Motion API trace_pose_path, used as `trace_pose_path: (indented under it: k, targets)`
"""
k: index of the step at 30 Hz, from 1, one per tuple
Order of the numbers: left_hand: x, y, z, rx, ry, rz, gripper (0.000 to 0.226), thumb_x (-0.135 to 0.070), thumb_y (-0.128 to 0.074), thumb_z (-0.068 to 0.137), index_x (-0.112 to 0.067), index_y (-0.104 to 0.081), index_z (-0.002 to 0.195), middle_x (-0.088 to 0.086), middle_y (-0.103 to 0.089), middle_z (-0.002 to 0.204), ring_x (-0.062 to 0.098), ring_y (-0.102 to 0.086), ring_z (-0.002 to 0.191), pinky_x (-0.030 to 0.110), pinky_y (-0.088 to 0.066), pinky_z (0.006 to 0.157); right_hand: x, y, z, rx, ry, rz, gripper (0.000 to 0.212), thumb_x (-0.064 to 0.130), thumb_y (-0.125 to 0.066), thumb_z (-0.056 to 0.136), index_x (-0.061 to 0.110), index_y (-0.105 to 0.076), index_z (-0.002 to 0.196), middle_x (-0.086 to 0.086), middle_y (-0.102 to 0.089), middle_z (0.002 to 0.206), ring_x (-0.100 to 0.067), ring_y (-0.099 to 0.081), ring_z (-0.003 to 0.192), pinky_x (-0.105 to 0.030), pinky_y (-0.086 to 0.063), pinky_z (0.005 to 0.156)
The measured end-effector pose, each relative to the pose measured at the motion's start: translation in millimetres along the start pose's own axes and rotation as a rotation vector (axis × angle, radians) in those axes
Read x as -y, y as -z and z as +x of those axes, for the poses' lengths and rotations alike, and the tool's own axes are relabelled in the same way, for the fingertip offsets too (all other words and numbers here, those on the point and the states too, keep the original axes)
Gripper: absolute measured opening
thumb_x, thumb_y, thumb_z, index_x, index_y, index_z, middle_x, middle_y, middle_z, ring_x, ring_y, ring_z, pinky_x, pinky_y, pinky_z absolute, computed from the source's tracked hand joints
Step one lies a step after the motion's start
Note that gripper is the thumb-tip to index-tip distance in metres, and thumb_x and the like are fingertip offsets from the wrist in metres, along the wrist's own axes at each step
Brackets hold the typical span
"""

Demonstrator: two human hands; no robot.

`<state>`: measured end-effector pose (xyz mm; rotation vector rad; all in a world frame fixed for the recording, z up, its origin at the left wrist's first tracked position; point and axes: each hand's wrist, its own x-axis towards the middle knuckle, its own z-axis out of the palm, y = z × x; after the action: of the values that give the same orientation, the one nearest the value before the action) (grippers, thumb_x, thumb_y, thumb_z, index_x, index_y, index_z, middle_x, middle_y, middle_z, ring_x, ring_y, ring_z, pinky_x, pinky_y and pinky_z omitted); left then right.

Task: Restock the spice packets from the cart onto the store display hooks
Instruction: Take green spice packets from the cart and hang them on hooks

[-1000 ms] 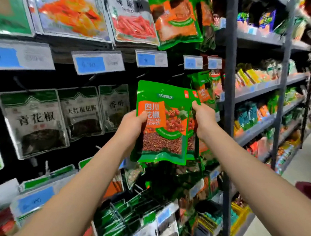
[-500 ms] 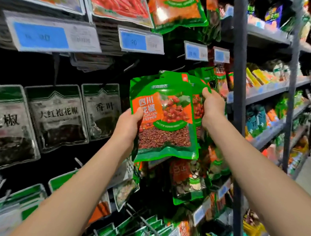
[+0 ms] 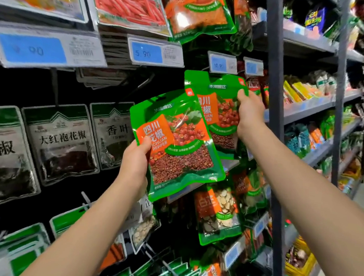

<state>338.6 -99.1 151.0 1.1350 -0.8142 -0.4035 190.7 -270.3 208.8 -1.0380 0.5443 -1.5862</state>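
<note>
Two green Sichuan pepper packets are in front of the hook wall. My left hand grips the nearer packet by its left edge, tilted to the left. My right hand pinches the second packet at its right edge, higher and further back, just under the 10.90 price tag. The nearer packet overlaps the lower left of the second one. The hook behind the second packet is hidden, so whether that packet hangs on it cannot be told. The cart is out of view.
Silver-and-green spice packets hang at the left, chili packets above. More green packets hang below my hands. A grey shelf upright stands just right of my right hand, with stocked shelves and the aisle floor beyond.
The two packets, held together as one stack before, have come apart. My right hand lifted one up toward the price tags; my left keeps the other lower, tilted left.
</note>
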Motion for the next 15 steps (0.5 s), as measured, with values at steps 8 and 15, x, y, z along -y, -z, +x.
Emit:
trace_pose_path:
  k: [8,15]
  targets:
    - [-1,0,-4,0.003,0.022,-0.013,0.022,-0.023,-0.041,0.103,-0.023,-0.061,0.096,-0.001,-0.068,0.098,0.014,-0.063,0.087,0.032,-0.047,0.076,-7,-10,3,-0.041,-0.026,-0.052,0.047,0.019,-0.048,0.1,0.008,-0.038,0.145,-0.007,-0.046,0.143,-0.022,-0.047,0.127,-0.035,-0.039,0.105]
    - [1,0,-4,0.037,0.011,-0.004,0.022,-0.023,-0.04,0.103,-0.02,-0.062,0.103,0.0,-0.07,0.1,0.013,-0.064,0.088,0.029,-0.046,0.072,-4,-13,13,-0.076,-0.005,-0.08,0.02,0.016,-0.053,0.096,0.013,-0.057,0.115,-0.007,-0.06,0.122,-0.014,-0.055,0.091,-0.029,-0.046,0.085]
